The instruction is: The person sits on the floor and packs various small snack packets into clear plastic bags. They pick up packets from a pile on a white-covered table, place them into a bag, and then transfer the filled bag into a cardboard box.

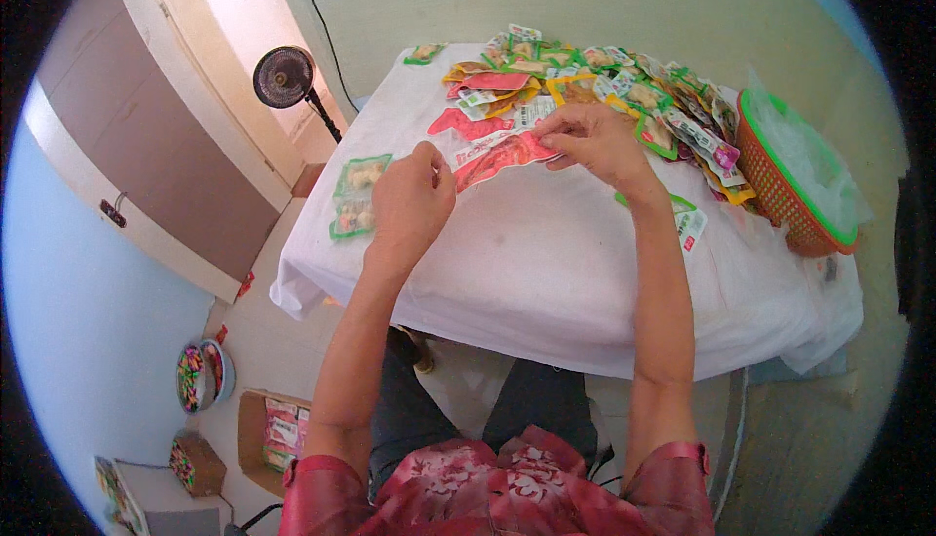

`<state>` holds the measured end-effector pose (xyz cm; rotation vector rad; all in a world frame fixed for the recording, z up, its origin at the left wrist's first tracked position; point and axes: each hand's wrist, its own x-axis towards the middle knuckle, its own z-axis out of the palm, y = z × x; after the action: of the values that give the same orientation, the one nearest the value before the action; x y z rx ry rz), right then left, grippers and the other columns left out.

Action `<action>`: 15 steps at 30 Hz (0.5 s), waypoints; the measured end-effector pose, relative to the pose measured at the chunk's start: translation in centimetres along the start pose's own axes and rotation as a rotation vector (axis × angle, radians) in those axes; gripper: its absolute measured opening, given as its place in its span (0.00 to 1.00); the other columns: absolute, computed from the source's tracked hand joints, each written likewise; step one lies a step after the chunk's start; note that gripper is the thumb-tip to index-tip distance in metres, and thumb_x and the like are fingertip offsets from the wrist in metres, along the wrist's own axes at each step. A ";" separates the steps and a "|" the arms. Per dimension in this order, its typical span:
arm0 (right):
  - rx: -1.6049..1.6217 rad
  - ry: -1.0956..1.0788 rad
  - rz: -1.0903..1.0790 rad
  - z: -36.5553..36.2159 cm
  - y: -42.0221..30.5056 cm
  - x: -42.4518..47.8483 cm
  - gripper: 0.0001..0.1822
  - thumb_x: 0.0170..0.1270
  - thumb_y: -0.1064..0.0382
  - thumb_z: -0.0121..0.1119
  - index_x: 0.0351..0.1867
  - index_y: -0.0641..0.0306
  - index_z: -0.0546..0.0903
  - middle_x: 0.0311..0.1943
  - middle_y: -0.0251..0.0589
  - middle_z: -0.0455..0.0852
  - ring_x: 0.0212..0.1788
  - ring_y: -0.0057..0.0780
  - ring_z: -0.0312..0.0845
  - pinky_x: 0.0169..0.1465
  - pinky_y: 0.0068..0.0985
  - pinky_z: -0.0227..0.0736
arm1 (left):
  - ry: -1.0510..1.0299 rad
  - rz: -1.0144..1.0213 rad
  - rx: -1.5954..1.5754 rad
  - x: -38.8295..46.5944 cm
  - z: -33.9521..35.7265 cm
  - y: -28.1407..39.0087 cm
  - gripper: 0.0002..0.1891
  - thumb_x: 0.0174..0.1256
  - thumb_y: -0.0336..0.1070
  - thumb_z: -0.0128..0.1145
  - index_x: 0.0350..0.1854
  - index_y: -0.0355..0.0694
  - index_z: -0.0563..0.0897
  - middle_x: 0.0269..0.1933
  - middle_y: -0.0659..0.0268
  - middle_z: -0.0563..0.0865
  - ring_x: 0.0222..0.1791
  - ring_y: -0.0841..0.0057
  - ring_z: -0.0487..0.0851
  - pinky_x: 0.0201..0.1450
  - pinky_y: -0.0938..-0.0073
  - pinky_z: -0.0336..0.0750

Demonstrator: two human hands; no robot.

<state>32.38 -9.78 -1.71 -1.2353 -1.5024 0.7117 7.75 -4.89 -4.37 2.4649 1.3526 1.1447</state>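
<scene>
Between my two hands a red snack packet (504,155) is held up above the white tablecloth (526,272). My left hand (418,196) grips its left end, and the fingertips of my right hand (592,144) pinch the right end. Two green-edged clear packets (358,196) lie just left of my left hand. Behind the held packet rests another red packet (468,125). A large heap of mixed snack packets (578,71) spreads along the table's far side. Under my right forearm, a green-and-white packet (687,223) is partly hidden.
An orange plastic basket (786,192) with a green rim, holding clear plastic bags (804,148), stands at the table's right. One packet (424,54) lies at the far left corner. A black fan (285,76) stands beyond. On the floor are a cardboard box (256,433) and a bucket (223,371).
</scene>
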 end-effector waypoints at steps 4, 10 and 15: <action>0.015 0.014 -0.009 1.9 0.0 0.4 0.08 0.64 0.70 0.60 0.42 0.70 0.85 0.35 0.39 0.87 0.36 0.22 0.84 0.39 0.23 0.86 | 0.047 -0.009 -0.148 -0.1 -0.5 1.2 0.06 0.62 0.34 0.59 0.34 0.37 0.79 0.21 0.58 0.82 0.22 0.63 0.82 0.27 0.63 0.72; 0.040 0.065 0.015 3.7 0.7 0.6 0.09 0.63 0.71 0.60 0.43 0.69 0.86 0.34 0.38 0.87 0.35 0.22 0.84 0.39 0.23 0.86 | 0.104 0.069 -0.099 -0.2 -0.7 2.3 0.06 0.64 0.34 0.58 0.36 0.37 0.79 0.23 0.55 0.83 0.23 0.58 0.82 0.28 0.59 0.73; 0.146 -0.034 0.102 6.4 0.3 0.1 0.13 0.62 0.71 0.61 0.48 0.69 0.84 0.41 0.39 0.87 0.42 0.23 0.83 0.45 0.24 0.84 | 0.116 0.088 -0.108 -0.1 0.4 3.3 0.06 0.63 0.35 0.57 0.34 0.38 0.78 0.26 0.52 0.84 0.28 0.52 0.83 0.31 0.54 0.74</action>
<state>26.46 -8.58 -3.84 -1.1996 -1.3965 0.8980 10.26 -6.83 -3.33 2.4378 1.1857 1.3621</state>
